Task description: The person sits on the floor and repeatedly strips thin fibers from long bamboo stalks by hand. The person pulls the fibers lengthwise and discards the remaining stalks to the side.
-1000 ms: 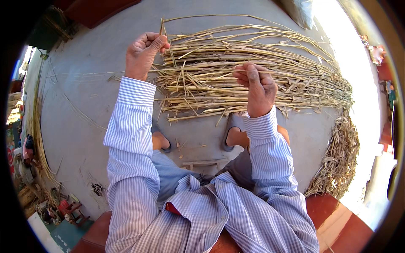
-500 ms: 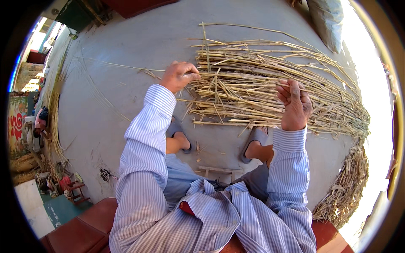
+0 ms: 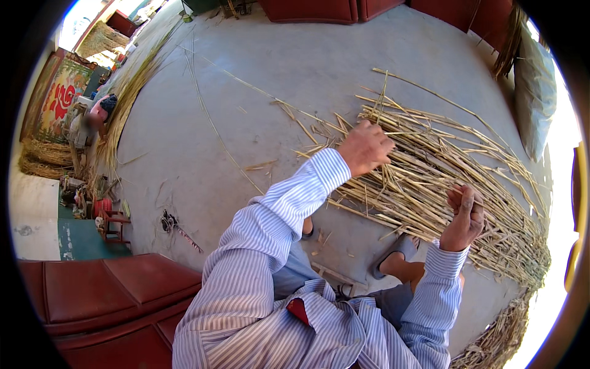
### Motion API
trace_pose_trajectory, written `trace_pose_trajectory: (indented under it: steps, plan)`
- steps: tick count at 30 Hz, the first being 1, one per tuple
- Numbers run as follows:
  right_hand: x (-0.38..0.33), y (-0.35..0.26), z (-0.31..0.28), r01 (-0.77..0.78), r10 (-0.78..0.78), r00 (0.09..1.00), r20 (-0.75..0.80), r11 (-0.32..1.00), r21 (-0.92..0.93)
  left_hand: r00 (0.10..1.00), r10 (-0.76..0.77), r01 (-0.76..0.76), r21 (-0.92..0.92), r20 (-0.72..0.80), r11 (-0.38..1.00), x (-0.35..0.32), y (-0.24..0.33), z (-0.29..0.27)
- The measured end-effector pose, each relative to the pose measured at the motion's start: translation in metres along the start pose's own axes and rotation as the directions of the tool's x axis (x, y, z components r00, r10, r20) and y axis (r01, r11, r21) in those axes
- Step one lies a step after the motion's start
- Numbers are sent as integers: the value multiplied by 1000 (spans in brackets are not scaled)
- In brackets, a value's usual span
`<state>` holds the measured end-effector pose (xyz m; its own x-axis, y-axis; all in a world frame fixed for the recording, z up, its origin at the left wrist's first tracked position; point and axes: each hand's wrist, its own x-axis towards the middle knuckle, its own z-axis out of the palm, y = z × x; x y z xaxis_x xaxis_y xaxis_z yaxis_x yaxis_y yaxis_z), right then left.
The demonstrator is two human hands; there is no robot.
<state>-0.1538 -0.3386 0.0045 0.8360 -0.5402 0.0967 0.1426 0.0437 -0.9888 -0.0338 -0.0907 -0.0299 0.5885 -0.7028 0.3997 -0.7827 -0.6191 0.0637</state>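
A broad layer of dry, straw-coloured stalks [image 3: 424,169] lies on the floor in front of me, its cut ends toward the left. Over those ends is my left hand [image 3: 367,147], back up, with the fingers curled together; what they hold, if anything, is hidden. My right hand [image 3: 464,218] is closed above the middle of the layer, palm partly toward me. Between its thumb and fingers is a thin dry stalk [image 3: 458,190], hard to tell apart from those beneath.
Dry leafy husks [image 3: 501,335] are heaped at the lower right. A long row of thin greenish stalks [image 3: 126,92] lies along the left. Dark red seats [image 3: 110,283] stand at lower left and far back. A pale sack [image 3: 534,92] leans at the far right. My sandalled foot [image 3: 393,258] is beside the stalks.
The view has turned left, so the stalks and both hands appear farther right and lower. My left hand has come nearer my right and lies over the stalk ends; the right stays closed.
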Motion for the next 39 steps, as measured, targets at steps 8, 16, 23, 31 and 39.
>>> trace_pose_trajectory:
  steps: [8, 16, 23, 31, 39]
  plan:
    - [-24, -17, -1, 606, -517, 787, 336, 750, -264, 976, 217, -204, 330, -2, 922, 39, 32, -42]
    - [-33, -41, -1, 844, -673, 510, 536, 513, -157, 971, 228, -190, 335, -76, 923, 38, 23, -76]
    - [-37, -43, 4, 641, -448, 677, 584, 748, -170, 960, -278, 269, 307, -13, 913, -136, -37, -74]
    - [-33, -30, 14, 448, -250, 810, 531, 847, -285, 819, -562, 529, 531, -115, 662, -250, -24, -134]
    - [-37, -6, 33, 468, -162, 759, 630, 809, -355, 695, -681, 654, 598, -231, 464, -331, -14, -167]
